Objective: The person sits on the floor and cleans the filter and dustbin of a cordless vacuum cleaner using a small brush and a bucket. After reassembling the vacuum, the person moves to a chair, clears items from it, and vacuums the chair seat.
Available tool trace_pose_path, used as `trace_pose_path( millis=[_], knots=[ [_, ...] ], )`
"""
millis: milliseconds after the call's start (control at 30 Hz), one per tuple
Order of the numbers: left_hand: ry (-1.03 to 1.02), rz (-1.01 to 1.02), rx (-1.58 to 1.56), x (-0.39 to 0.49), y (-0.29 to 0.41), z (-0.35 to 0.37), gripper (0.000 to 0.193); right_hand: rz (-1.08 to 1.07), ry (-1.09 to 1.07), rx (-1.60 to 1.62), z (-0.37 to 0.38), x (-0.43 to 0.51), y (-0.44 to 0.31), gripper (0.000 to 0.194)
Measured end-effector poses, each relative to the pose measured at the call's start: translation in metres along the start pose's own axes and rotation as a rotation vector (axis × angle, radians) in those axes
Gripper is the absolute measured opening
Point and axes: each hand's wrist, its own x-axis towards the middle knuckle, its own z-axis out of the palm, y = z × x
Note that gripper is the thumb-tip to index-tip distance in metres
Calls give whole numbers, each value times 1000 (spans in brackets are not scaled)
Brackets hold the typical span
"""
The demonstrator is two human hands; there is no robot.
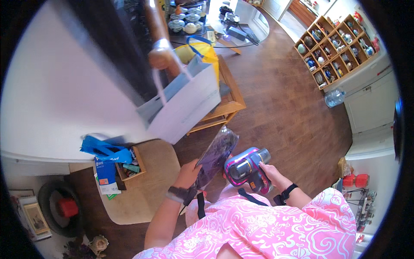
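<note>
Near the middle of the head view, my left hand [188, 174] grips a long, dark item in a clear plastic sleeve [217, 155], which tilts up to the right. What lies inside the plastic is hard to make out. To the right of it, my right hand [272, 174] holds a handheld vacuum-like appliance [247, 168], dark grey with magenta trim and a transparent cup. The two items are close together in front of my body; the plastic sleeve's upper end points towards the hanging white bag [190, 103].
A beige upholstered seat [155, 194] at left bears a wooden box [139, 162] and a blue bag [103, 149]. Beyond my hands stands a wooden table [237, 94] with a yellow bag [212, 56]. A cubby shelf [333, 51] and water bottle [334, 97] are at upper right.
</note>
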Motion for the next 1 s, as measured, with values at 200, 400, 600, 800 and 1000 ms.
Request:
trace_pose_path(
  millis=[200,400,600,800,1000],
  knots=[
    [163,132,-267,169,-8,105,27,37,61,19,-75,38,11,49],
    [403,53,-39,347,18,131,32,65,177,33,-145,44,19,46],
    [327,-17,775,415,25,154,44,100,234,105,-174,51,34,45],
    [-71,-194,1105,413,15,178,40,197,224,198,-180,63,50,44],
    [149,179,961,313,4,206,31,133,126,124,-180,72,41,44]
  ],
)
